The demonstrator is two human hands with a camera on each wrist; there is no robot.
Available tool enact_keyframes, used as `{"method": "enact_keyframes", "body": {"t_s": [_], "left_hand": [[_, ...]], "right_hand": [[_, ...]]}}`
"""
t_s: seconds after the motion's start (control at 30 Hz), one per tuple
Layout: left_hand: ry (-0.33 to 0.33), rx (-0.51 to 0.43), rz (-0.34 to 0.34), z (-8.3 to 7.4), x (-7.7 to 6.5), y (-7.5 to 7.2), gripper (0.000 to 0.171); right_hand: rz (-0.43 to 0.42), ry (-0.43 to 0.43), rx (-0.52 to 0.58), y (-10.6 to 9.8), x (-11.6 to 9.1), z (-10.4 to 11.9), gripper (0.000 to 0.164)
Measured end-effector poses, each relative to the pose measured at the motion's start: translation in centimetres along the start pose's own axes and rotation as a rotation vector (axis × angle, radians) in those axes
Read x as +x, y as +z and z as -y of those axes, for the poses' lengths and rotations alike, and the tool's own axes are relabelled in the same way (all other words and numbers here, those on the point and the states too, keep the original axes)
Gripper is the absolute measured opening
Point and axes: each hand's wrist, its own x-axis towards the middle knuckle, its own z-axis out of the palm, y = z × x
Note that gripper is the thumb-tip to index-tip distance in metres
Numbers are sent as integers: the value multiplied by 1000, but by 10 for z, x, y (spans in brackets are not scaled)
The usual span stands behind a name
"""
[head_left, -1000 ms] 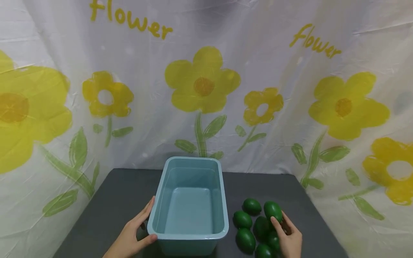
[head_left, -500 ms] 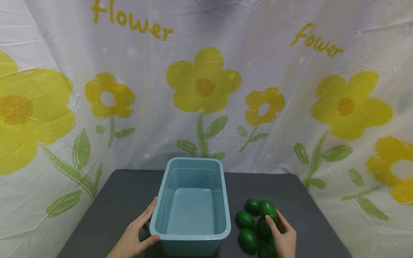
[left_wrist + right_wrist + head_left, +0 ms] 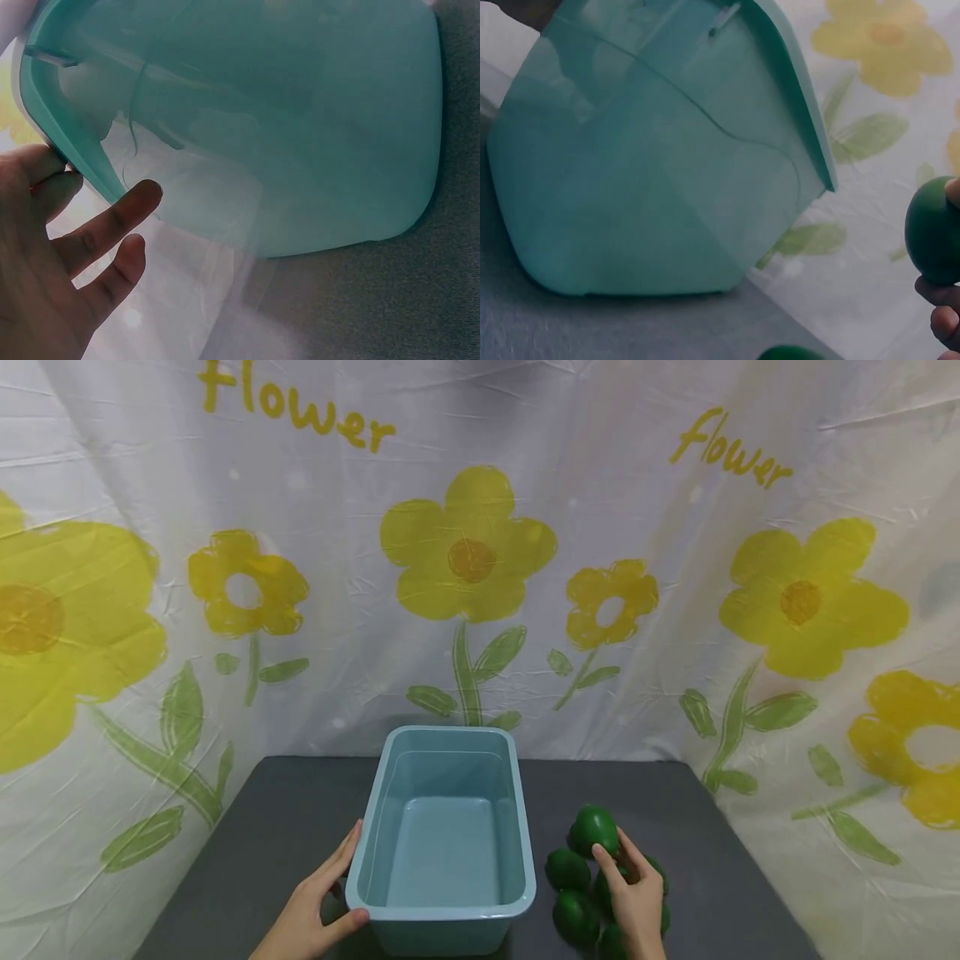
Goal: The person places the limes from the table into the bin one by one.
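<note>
A pale blue rectangular plastic tub (image 3: 442, 911) stands on the table, its inside bare in the head view. My left hand (image 3: 309, 897) holds its near left corner, thumb on the front rim and fingers along the left side. The left wrist view shows two fingers of that hand (image 3: 45, 247) extended away from the wall. Between thumb and fingers, my right hand (image 3: 636, 893) pinches a smooth dark green lime (image 3: 596, 828), to the right of the tub. In the right wrist view the lime (image 3: 932, 232) appears at the right edge, raised.
Several more limes (image 3: 576, 918) lie clustered on the dark grey table (image 3: 712, 893) under and beside my right hand, some partly hidden by it. A white curtain (image 3: 337, 568) with painted yellow flowers closes off the back and both sides.
My right hand has moved left and slightly away from me with the lime, across the other limes. The left hand keeps its place on the tub's corner.
</note>
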Motion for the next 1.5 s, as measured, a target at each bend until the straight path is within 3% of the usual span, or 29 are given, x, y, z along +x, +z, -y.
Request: {"method": "enact_keyframes", "body": {"t_s": [0.17, 0.4, 0.57, 0.7, 0.93, 1.13, 1.37, 1.5], "left_hand": [[-9, -14, -1, 0, 0, 1, 93], [67, 10, -38, 2, 2, 1, 93], [83, 26, -37, 1, 4, 1, 93], [89, 12, -32, 2, 5, 2, 94], [16, -7, -20, 0, 4, 1, 94], [17, -19, -7, -2, 6, 4, 92], [-146, -90, 38, -2, 1, -1, 88], [-119, -103, 41, -2, 5, 2, 87]], "right_hand": [[3, -49, 43, 10, -1, 5, 67], [12, -140, 109, 18, -1, 21, 61], [-1, -242, 131, 22, -3, 31, 54], [11, -275, 155, 29, -5, 39, 52], [75, -329, 208, 49, -3, 58, 53], [123, -395, 172, 56, -2, 67, 50], [273, -435, 108, 68, -1, 66, 50], [294, -450, 38, 64, 4, 67, 49]]}}
